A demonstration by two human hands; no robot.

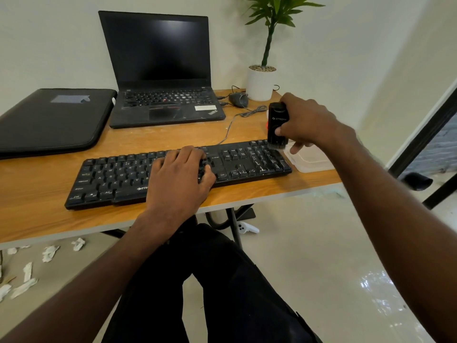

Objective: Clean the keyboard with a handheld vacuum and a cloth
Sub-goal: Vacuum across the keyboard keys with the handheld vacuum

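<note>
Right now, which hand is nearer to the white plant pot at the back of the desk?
Right. The right hand holds the black handheld vacuum just in front of the white plant pot; the left hand rests on the black keyboard, farther away.

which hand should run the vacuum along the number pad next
Right. The right hand already grips the vacuum, brush on the keyboard's right end; the left hand rests flat mid-keyboard, steadying it.
</note>
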